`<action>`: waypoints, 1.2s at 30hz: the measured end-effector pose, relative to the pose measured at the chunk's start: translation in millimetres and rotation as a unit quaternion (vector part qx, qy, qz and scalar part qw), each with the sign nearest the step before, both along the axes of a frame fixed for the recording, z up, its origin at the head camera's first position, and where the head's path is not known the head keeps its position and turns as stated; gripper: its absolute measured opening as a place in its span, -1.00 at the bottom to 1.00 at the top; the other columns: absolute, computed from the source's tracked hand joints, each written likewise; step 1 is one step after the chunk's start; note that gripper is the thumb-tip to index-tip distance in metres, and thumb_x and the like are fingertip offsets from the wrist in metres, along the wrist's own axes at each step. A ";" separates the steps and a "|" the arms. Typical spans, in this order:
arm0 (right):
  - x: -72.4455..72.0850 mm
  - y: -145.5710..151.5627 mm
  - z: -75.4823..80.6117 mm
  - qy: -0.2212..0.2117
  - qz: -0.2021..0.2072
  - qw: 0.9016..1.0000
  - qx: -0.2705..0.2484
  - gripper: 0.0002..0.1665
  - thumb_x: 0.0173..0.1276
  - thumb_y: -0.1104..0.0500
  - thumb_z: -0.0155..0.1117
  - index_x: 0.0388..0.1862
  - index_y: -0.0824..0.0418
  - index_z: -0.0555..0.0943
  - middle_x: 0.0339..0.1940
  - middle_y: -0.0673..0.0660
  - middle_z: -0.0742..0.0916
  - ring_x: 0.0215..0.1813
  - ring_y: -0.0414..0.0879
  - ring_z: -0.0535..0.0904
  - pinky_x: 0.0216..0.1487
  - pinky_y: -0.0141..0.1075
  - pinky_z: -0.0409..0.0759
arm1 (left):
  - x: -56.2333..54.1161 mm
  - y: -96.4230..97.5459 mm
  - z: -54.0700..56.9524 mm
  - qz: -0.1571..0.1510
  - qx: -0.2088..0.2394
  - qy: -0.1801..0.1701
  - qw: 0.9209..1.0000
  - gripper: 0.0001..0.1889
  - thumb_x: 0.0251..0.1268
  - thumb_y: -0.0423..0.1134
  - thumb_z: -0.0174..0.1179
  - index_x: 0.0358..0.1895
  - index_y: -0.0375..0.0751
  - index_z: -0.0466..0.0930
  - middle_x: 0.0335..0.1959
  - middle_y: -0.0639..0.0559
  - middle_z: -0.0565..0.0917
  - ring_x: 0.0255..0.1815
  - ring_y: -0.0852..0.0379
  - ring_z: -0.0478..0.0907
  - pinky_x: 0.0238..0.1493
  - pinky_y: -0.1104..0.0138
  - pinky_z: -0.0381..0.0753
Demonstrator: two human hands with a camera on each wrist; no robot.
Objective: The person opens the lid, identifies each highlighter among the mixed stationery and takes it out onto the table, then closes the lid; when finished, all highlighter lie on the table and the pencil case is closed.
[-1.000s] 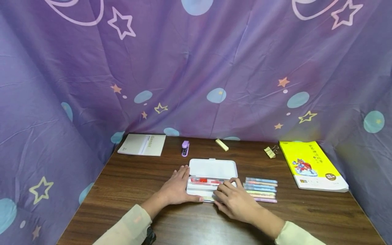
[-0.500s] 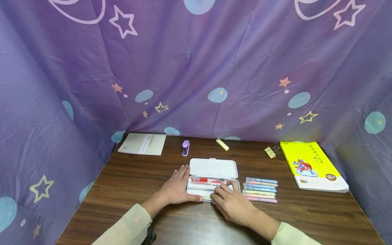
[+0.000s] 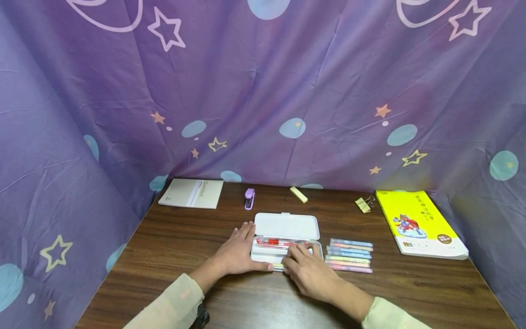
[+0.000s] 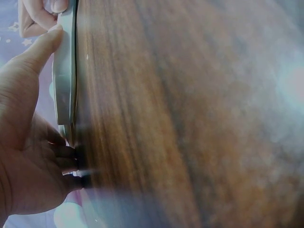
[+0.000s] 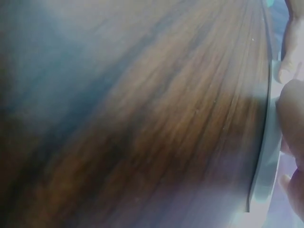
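Observation:
A white pencil case lies on the table with its lid tipped back. Inside, red pens lie along the back, and a thin yellow-green pen shows at the front edge. My left hand rests against the case's left end, fingers straight, thumb along the front edge. The left wrist view shows that thumb touching the case's side. My right hand reaches over the case's right half with bent fingers. Its fingertips are hidden, so I cannot tell whether they grip a pen.
Several pastel pens lie in a row right of the case. Behind stand a purple stapler, a pale yellow eraser-like block and a binder clip. A notebook lies back left, a yellow book right.
My right hand has shifted slightly left and its fingers have drawn closer together over the case. The left hand and the case stay in place.

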State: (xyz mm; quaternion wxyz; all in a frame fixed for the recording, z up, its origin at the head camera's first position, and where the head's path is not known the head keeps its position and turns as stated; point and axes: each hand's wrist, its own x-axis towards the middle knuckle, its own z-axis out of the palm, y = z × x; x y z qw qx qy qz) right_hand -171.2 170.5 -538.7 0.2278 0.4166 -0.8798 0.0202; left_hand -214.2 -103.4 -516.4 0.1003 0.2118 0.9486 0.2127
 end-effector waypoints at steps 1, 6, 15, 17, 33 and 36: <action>-0.1 -0.1 -0.2 -0.002 -0.001 1.000 -0.002 -0.84 0.48 -0.03 0.50 -0.07 -0.06 0.72 -0.06 -0.07 0.62 -0.01 -0.12 0.51 0.02 -0.09 0.45 | 0.1 -0.1 0.2 0.000 0.000 -0.001 1.000 0.50 0.13 0.63 0.40 0.79 -0.46 -0.06 0.84 -0.40 0.03 0.89 -0.28 -0.07 0.88 -0.09 0.03; -0.5 -1.1 -0.8 -0.010 -0.007 1.000 -0.010 -0.83 0.50 -0.06 0.48 -0.08 -0.08 0.70 -0.09 -0.09 0.63 -0.02 -0.13 0.52 0.05 -0.06 0.45 | 0.4 -0.8 0.2 0.000 0.002 -0.002 1.000 0.50 0.12 0.64 0.39 0.79 -0.45 -0.06 0.83 -0.40 0.03 0.89 -0.28 -0.07 0.88 -0.09 0.04; -1.8 -7.9 1.7 -0.014 -0.001 1.000 -0.013 -0.81 0.50 -0.05 0.51 -0.02 -0.06 0.74 -0.12 -0.11 0.69 0.02 -0.12 0.57 0.06 -0.04 0.51 | 0.5 -0.8 0.6 -0.003 0.004 0.003 1.000 0.50 0.12 0.63 0.40 0.79 -0.47 -0.05 0.83 -0.41 0.04 0.89 -0.30 -0.05 0.87 -0.11 0.04; -2.1 -10.1 2.6 -0.009 0.001 1.000 -0.013 -0.81 0.48 -0.04 0.52 -0.02 -0.05 0.75 -0.12 -0.11 0.69 0.03 -0.12 0.57 0.04 -0.05 0.51 | 0.4 -0.7 0.4 -0.004 0.003 0.005 1.000 0.50 0.12 0.63 0.40 0.78 -0.47 -0.05 0.83 -0.41 0.05 0.88 -0.31 -0.04 0.87 -0.12 0.04; -12.0 -24.2 19.1 -0.007 -0.015 1.000 -0.017 -0.85 0.43 0.00 0.58 -0.12 -0.06 0.76 -0.15 -0.11 0.72 -0.05 -0.12 0.52 0.13 0.01 0.50 | 0.2 -0.5 0.0 -0.003 0.000 0.006 1.000 0.50 0.13 0.64 0.39 0.79 -0.46 -0.07 0.83 -0.40 0.03 0.88 -0.31 -0.05 0.87 -0.12 0.04; -14.7 -28.7 22.0 -0.009 -0.013 1.000 -0.014 -0.83 0.40 -0.03 0.61 -0.15 -0.08 0.76 -0.16 -0.12 0.72 -0.06 -0.13 0.52 0.15 0.03 0.51 | 0.3 -0.4 0.3 -0.003 0.000 0.005 1.000 0.51 0.14 0.65 0.37 0.79 -0.46 -0.08 0.83 -0.40 0.03 0.88 -0.32 -0.04 0.87 -0.12 0.04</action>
